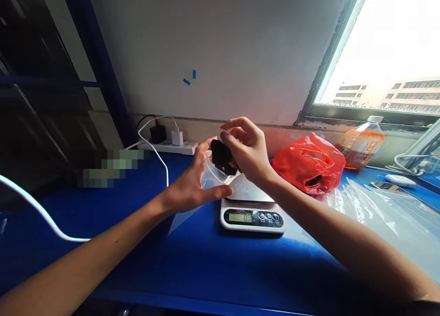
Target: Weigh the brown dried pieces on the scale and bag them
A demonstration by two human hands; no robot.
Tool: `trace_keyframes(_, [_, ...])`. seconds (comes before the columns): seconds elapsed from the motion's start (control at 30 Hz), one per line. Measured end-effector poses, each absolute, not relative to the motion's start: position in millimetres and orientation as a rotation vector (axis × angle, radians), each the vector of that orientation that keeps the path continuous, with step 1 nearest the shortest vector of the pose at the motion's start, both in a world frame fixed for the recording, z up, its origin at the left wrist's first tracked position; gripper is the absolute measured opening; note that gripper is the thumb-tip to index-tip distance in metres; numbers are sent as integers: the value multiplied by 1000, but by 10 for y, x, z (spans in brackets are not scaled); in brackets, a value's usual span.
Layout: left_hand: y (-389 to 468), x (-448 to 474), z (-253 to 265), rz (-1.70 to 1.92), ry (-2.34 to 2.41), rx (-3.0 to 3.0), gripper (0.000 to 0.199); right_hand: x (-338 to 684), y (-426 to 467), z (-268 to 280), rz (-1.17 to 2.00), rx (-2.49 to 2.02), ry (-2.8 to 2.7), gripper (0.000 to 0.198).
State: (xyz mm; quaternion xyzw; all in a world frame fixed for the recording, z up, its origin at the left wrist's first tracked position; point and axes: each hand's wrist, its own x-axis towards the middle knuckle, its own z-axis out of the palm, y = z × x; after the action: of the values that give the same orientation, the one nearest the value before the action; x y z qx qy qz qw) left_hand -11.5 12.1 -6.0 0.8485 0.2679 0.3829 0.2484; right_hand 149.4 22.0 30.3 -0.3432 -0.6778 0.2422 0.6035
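Observation:
Above the kitchen scale (252, 226), my left hand (189, 185) is closed on a clear plastic bag (211, 173), thumb and fingers spread around its mouth. My right hand (250, 151) is closed on a black piece (220, 155) with a soft, dark look, at the bag's opening. More black material shows just below it; its kind cannot be made out. Part of the scale's metal plate is hidden behind my hands, and its display reads 0.0. The lower part of the bag hangs behind my left hand.
A red plastic bag (309, 165) with something dark inside sits right of the scale. Behind it stands a bottle of orange drink (364, 142). Flat clear bags (367, 210) lie at right. A power strip (168, 145) with chargers and white cables runs along the wall.

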Motion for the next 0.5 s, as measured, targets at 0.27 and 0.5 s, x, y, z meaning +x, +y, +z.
trace_keyframes(0.27, [76, -102, -75, 1001, 723, 2038, 104, 1441, 270, 340, 496, -716, -1403, 6])
trace_keyframes(0.5, [183, -197, -19, 1137, 698, 1898, 107, 1571, 287, 365, 455, -658, -1536, 12])
